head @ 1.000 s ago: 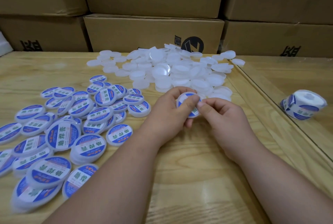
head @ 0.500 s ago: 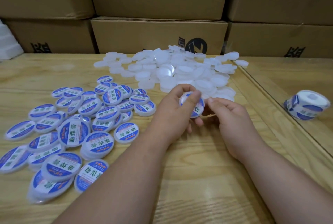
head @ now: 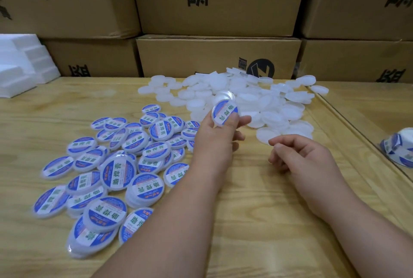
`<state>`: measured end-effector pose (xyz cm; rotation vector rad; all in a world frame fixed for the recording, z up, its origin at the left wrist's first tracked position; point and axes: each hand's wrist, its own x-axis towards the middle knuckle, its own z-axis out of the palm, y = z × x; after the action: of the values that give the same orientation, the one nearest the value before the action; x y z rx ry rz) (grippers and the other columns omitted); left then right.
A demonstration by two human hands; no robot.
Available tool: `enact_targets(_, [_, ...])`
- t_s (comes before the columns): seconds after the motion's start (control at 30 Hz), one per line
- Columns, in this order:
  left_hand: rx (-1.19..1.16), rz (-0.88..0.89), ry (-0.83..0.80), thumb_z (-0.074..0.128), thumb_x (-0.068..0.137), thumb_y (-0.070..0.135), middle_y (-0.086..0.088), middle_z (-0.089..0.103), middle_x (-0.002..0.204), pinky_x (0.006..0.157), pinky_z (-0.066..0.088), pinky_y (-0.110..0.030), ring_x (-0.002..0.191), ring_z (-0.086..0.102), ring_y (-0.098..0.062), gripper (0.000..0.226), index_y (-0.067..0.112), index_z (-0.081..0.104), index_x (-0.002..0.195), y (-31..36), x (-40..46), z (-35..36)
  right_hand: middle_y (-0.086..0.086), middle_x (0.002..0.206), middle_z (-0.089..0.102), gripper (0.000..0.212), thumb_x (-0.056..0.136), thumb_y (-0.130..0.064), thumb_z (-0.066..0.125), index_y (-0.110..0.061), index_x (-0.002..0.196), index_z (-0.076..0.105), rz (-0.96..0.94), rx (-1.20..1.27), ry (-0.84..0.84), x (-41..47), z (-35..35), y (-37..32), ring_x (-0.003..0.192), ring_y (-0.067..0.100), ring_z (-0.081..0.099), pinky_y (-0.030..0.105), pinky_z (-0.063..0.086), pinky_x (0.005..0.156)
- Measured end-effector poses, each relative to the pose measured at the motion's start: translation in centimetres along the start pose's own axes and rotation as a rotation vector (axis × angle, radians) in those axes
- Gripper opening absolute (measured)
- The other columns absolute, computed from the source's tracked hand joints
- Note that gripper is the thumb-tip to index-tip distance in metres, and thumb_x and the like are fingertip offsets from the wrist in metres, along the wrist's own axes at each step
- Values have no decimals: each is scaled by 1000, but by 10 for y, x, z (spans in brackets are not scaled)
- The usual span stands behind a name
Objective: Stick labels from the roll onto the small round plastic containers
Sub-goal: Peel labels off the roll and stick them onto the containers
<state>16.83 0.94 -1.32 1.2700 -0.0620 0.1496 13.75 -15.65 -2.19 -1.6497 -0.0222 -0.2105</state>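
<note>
A labelled container held up, ready to join the finished pile

From the left: white foam blocks [head: 21, 63] sit at the worktop [head: 257, 221] edge, then the labelled pile [head: 116, 165], roughly thirty pieces, overlapping too much for an exact count. The left hand [head: 218, 136] pinches one labelled container [head: 224, 112] between thumb and fingertips, tilted, above the near edge of the unlabelled heap [head: 245, 98], which I judge at several dozen. The right hand [head: 299, 157] hovers loosely curled, its grip holding nothing. One label roll [head: 399, 150] lies far right. To do this well, check the label's edges are pressed flat, then set the piece face up on the left pile.
</note>
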Motion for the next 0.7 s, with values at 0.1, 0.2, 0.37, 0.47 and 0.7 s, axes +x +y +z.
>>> enact_targets(0.1, [-388, -100, 73, 69, 95, 31, 6, 77, 109, 64, 47, -21, 70, 67, -4, 22, 27, 63, 115, 13, 4, -5, 0, 67, 69, 16, 97, -7, 60, -15, 91, 73, -4, -22, -6, 0, 0, 0, 64, 8, 63, 21, 50, 65])
enact_targets(0.2, [-654, -133, 206, 79, 85, 25, 13, 77, 105, 59, 49, -18, 77, 73, -3, 35, 21, 66, 118, 24, 8, -13, 1, 68, 69, 16, 96, -7, 61, -15, 91, 73, -7, -38, -7, 1, 0, 1, 64, 9, 63, 25, 48, 68])
enact_targets(0.37, [-781, -92, 358, 75, 87, 37, 18, 76, 104, 62, 45, -20, 80, 74, -3, 31, 24, 67, 114, 32, 11, -28, 1, 66, 69, 17, 96, -5, 61, -13, 90, 74, -4, -30, 2, 2, 1, 3, 63, 7, 63, 18, 50, 63])
enact_targets(0.47, [-775, -87, 421, 54, 98, 56, 15, 77, 102, 67, 44, -24, 76, 74, -5, 34, 26, 62, 111, 35, 12, -32, 1, 67, 69, 17, 96, -5, 61, -14, 90, 74, -3, -39, -2, 2, 1, 3, 63, 7, 63, 21, 50, 66])
enact_targets(0.7, [-849, -133, 542, 43, 103, 56, 9, 79, 95, 56, 46, -23, 61, 70, -8, 30, 28, 53, 108, 31, 17, -34, 1, 68, 69, 17, 96, -6, 61, -14, 88, 74, 0, -49, -13, 1, 1, 2, 62, 7, 62, 19, 50, 65])
